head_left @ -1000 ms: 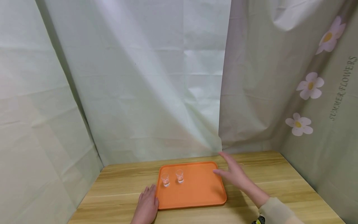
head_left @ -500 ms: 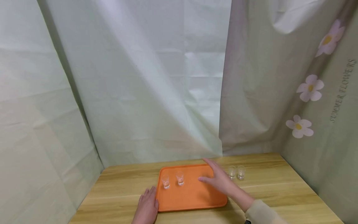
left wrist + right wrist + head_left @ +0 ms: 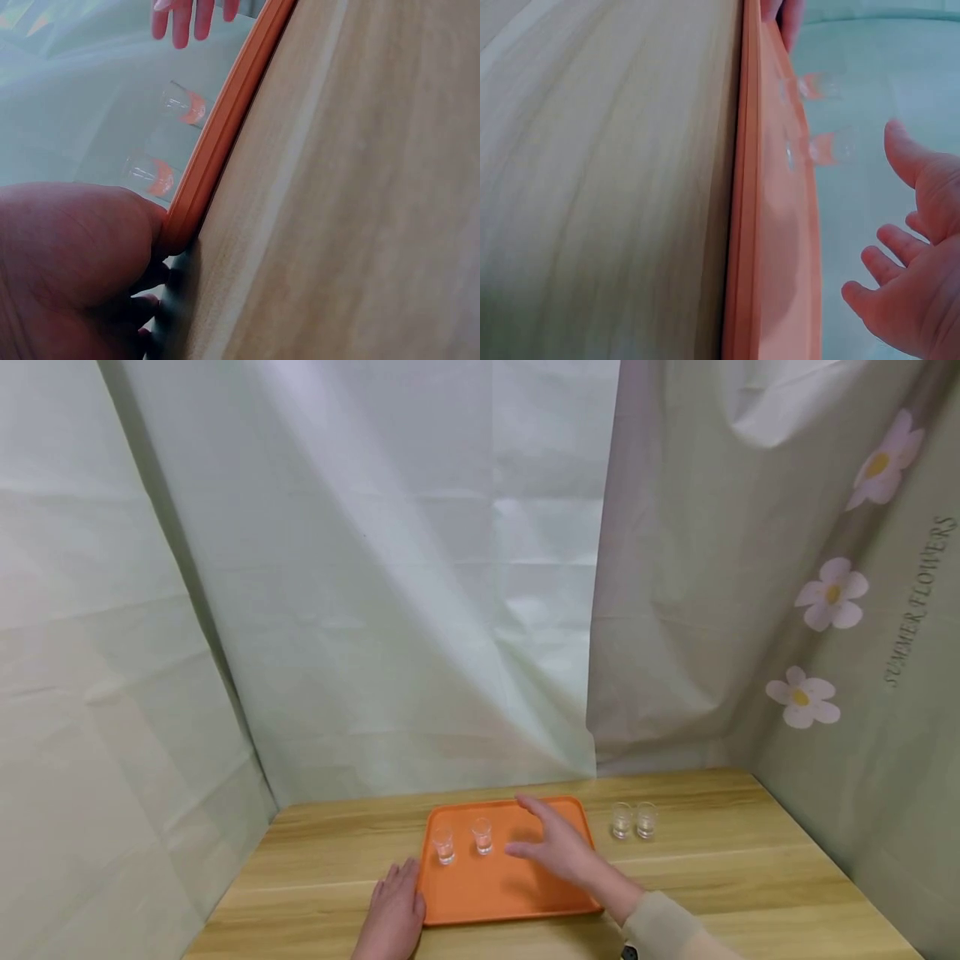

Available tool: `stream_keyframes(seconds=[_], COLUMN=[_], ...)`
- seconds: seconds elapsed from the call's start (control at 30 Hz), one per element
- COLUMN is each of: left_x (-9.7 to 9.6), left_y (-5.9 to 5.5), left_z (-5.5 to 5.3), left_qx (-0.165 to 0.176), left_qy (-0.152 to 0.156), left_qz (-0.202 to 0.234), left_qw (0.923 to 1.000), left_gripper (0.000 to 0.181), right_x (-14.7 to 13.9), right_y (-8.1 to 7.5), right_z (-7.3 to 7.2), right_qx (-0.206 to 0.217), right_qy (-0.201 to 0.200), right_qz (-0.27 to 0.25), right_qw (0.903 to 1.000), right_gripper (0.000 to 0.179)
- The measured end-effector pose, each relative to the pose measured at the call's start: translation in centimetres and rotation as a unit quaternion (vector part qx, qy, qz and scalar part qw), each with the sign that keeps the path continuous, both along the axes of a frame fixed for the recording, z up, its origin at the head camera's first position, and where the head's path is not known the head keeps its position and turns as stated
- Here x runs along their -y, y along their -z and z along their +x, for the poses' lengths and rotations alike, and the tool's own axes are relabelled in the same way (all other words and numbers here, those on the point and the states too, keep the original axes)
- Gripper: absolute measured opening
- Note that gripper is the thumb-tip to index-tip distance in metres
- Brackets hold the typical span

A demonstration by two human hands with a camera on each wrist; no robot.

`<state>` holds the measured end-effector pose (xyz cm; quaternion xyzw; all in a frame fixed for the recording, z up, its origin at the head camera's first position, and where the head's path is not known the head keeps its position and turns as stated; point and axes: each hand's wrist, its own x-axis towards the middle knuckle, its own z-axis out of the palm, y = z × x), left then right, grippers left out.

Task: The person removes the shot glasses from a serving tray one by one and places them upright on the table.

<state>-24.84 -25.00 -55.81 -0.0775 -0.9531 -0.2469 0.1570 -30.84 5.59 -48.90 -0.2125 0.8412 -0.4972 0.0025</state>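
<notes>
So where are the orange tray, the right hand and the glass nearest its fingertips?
Orange tray (image 3: pixel 480 893): head view, bare surface toward the near edge.
Right hand (image 3: pixel 558 848): head view, back of the hand.
Glass (image 3: pixel 482 838): head view, middle of its side.

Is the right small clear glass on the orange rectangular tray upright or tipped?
Upright: the right glass stands base-down on the orange tray, rim upward.

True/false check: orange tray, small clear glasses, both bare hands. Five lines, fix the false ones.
1. Two small clear glasses stand on the orange rectangular tray. True.
2. One is stacked inside the other. False: they stand apart.
3. The person's bare right hand hovers over the tray. True.
4. Five more stand right of the tray. False: two other glasses do, on the light wood-grain table.
5. The bare left hand touches the tray's left side. True.
</notes>
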Motion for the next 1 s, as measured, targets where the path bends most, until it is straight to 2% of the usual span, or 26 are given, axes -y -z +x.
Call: stream_keyframes(seconds=[0.03,0.13,0.27,0.5,0.63,1.0], left_x=[-0.1,-0.2,0.0,0.3,0.4,0.6], left_y=[-0.4,-0.1,0.9,1.4,1.3,1.7], left_z=[0.2,0.1,-0.2,-0.5,-0.6,-0.9], left_qx=[0.009,0.0,-0.025,-0.004,0.006,-0.014], left_qy=[0.004,-0.002,-0.001,-0.002,-0.004,0.0], left_qz=[0.003,0.011,0.022,0.023,0.018,0.007], left_qw=[0.9999,0.9999,0.9994,0.9997,0.9998,0.9999], left_gripper=[0.048,0.046,0.045,0.048,0.047,0.046], right_x=[0.2,0.9,1.7,2.8,3.3,4.8], right_y=[0.0,0.2,0.4,0.9,1.0,1.7], right_z=[0.0,0.0,-0.2,-0.5,-0.8,-1.8], right_qx=[0.005,0.019,0.022,0.031,0.032,0.052], right_qy=[-0.002,-0.009,-0.023,-0.032,-0.028,-0.049], right_qz=[0.001,-0.002,-0.004,-0.009,-0.02,-0.056], right_qw=[1.0,0.9998,0.9995,0.999,0.9989,0.9959], right_gripper=[0.091,0.091,0.089,0.088,0.087,0.081])
